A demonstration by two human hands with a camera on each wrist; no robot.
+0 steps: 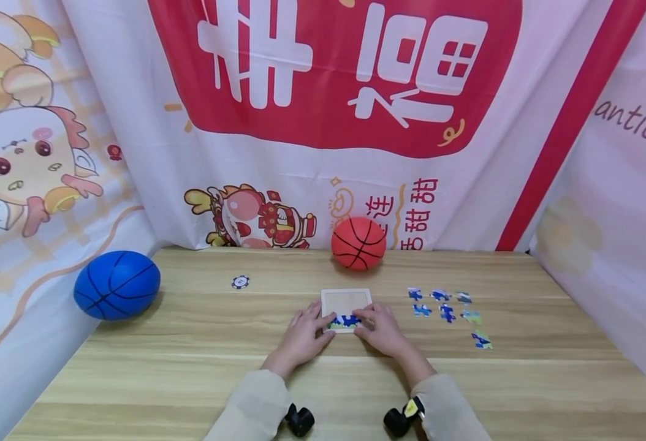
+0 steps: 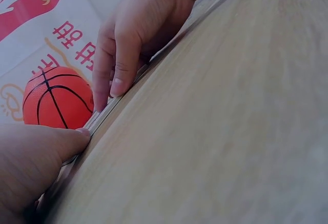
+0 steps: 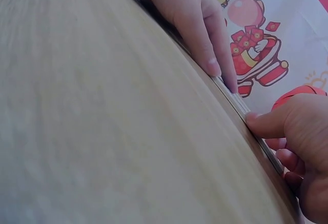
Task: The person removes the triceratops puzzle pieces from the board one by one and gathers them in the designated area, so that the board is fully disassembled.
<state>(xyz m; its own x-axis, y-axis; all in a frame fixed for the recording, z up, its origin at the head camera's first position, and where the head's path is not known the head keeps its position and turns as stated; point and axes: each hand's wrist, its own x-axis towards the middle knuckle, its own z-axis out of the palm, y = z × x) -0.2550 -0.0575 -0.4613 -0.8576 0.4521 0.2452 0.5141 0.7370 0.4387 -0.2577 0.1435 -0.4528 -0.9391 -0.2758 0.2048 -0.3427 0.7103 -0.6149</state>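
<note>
Both hands rest on the near edge of a small square puzzle tray (image 1: 346,301) lying flat on the wooden table (image 1: 190,367). The left hand (image 1: 304,334) lies at the tray's near left corner, fingers nearly straight, fingertips pressing on the rim and clasping nothing. The right hand (image 1: 380,327) lies at the near right corner in the same way, fingers extended over the rim. In the left wrist view the left thumb (image 2: 61,144) touches the thin edge of the tray (image 2: 105,111), with the right hand's fingers (image 2: 120,65) laid flat along that edge. The right wrist view shows the same contact from the other side: the right hand (image 3: 294,137) pressing the tray edge (image 3: 230,96), the left hand's fingers (image 3: 205,39) resting on it further along.

A row of blue and green fitted puzzle pieces (image 1: 345,321) fills the tray's near strip, between the hands; the rest of the tray is bare board. Loose puzzle pieces (image 1: 447,309) lie scattered on the table to the right, apart from the tray. An orange ball (image 1: 358,243) sits just behind the tray against the printed backdrop (image 1: 334,73). A blue ball (image 1: 116,285) sits at the table's left edge, and a small poker chip (image 1: 240,282) lies between it and the tray.
</note>
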